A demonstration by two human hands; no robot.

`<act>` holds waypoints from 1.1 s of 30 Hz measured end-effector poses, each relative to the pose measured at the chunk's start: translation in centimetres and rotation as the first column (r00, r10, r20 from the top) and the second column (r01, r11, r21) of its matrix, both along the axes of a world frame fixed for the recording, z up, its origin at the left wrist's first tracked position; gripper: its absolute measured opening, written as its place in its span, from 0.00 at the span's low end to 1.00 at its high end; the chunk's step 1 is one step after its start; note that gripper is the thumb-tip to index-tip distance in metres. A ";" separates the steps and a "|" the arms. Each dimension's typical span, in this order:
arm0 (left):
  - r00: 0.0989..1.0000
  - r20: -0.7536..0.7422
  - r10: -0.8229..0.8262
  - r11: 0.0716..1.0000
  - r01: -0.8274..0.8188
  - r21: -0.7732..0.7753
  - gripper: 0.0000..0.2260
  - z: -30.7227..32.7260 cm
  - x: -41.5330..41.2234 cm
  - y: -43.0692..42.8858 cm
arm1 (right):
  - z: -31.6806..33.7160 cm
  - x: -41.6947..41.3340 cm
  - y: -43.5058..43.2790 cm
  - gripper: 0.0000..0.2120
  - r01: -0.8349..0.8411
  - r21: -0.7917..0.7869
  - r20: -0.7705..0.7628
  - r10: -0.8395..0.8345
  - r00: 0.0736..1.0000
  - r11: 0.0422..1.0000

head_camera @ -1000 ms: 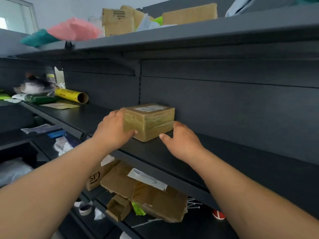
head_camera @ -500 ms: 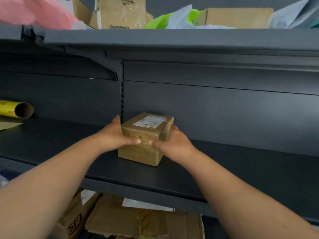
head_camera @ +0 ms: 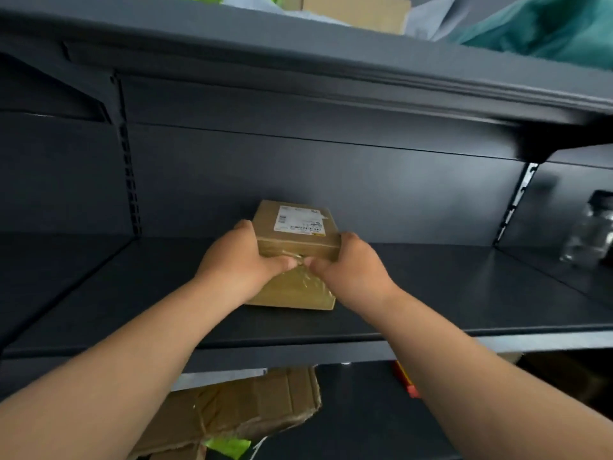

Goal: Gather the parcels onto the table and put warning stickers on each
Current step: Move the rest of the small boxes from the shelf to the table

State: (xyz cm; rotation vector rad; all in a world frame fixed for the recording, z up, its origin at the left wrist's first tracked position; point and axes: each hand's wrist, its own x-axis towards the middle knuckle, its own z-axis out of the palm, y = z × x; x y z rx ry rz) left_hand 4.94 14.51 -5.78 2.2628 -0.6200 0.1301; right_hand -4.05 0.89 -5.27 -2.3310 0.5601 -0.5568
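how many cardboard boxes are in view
3. A labelled parcel on the middle shelf, gripped by the left hand and right hand; a plain box on the top shelf, mostly cut off; a crushed box on the shelf below. Others may be hidden.

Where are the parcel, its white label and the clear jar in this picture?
parcel [head_camera: 298,290], head view, on its taped front face.
white label [head_camera: 300,220], head view, on the label's middle, atop the parcel.
clear jar [head_camera: 590,234], head view, on its see-through body.

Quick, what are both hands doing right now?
Left hand: gripping the small brown taped cardboard parcel.
Right hand: gripping the same parcel.
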 end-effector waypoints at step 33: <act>0.550 -0.036 -0.834 0.551 0.832 -0.071 0.27 -7.8 -51.7 -44.4 | -7.6 -58.8 -32.3 0.23 0.811 0.072 -0.028 -0.812 0.583 0.580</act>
